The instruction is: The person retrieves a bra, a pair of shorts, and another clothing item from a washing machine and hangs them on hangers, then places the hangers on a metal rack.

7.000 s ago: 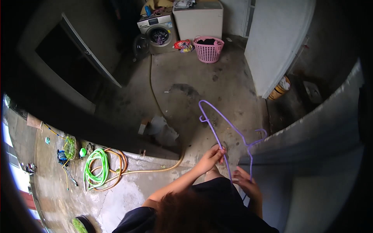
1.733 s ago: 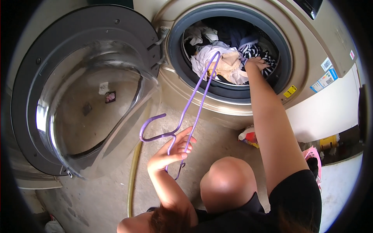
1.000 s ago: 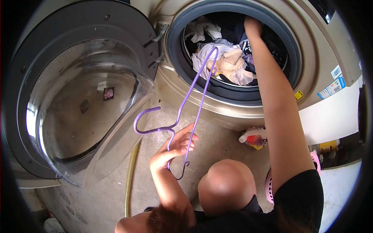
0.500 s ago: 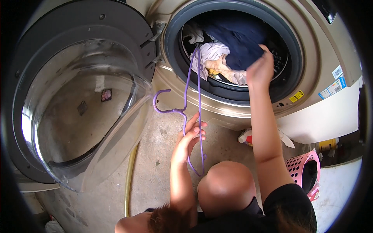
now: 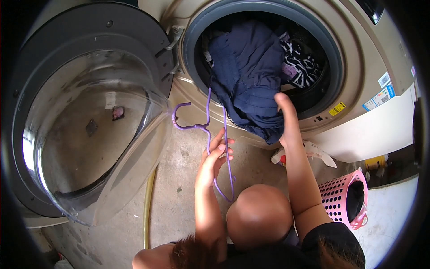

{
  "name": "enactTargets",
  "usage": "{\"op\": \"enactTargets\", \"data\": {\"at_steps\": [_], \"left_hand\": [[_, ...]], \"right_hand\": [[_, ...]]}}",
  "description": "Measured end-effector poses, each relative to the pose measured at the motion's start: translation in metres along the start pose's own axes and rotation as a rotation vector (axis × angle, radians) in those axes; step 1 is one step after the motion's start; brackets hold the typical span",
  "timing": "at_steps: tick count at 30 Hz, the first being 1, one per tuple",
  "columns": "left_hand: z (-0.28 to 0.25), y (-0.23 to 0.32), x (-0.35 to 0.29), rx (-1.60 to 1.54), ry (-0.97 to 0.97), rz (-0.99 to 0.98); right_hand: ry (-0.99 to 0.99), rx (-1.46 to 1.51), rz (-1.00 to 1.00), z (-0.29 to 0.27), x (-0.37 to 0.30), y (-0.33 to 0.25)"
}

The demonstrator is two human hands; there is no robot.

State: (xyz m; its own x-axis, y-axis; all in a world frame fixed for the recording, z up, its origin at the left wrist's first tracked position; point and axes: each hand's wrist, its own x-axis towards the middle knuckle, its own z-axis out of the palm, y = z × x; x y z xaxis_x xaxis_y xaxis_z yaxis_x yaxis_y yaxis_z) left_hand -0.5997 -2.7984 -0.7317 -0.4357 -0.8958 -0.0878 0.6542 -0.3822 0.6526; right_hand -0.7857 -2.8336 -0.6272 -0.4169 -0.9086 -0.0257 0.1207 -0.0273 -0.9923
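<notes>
Your left hand (image 5: pixel 212 163) holds the purple hanger (image 5: pixel 201 126), fingers loosely curled; your right hand (image 5: pixel 288 119) holds the edge of the navy garment (image 5: pixel 251 71), fingers partly hidden. Garment drapes over the washer (image 5: pixel 358 67) opening, covering the hanger's upper end. Likely risk: a tug snags the overlap.

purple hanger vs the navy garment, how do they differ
The purple hanger is a thin open frame; the navy garment is broad, crumpled cloth. The left hand holds the purple hanger; the navy garment lies against the right hand. The navy garment hides one end of the purple hanger. Both are at the opening of the washer.
</notes>
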Motion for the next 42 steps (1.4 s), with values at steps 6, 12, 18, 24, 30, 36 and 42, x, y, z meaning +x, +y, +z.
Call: {"op": "enactTargets", "data": {"at_steps": [6,12,18,24,30,36,42], "left_hand": [[0.002,0.0,0.001,-0.006,-0.002,-0.003],[-0.005,0.003,0.001,0.004,-0.036,-0.058],[-0.008,0.019,0.006,0.036,-0.002,-0.08],[-0.014,0.023,-0.004,0.029,-0.05,-0.048],[0.013,0.037,-0.047,0.249,0.043,-0.246],[0.062,0.047,-0.117,0.068,0.298,-0.39],[0.112,0.04,-0.215,-0.37,0.349,-0.781]], "right_hand": [[-0.255,-0.055,0.009,-0.004,0.01,-0.006],[0.214,0.485,-0.161,-0.085,-0.015,-0.018],[0.015,0.316,-0.016,-0.057,-0.046,-0.038],[-0.131,0.099,0.171,-0.02,-0.055,-0.065],[-0.184,0.076,0.225,0.001,-0.06,-0.146],[-0.258,0.054,0.282,0.023,-0.074,-0.237],[-0.268,-0.195,0.698,0.039,-0.097,-0.29]]}}
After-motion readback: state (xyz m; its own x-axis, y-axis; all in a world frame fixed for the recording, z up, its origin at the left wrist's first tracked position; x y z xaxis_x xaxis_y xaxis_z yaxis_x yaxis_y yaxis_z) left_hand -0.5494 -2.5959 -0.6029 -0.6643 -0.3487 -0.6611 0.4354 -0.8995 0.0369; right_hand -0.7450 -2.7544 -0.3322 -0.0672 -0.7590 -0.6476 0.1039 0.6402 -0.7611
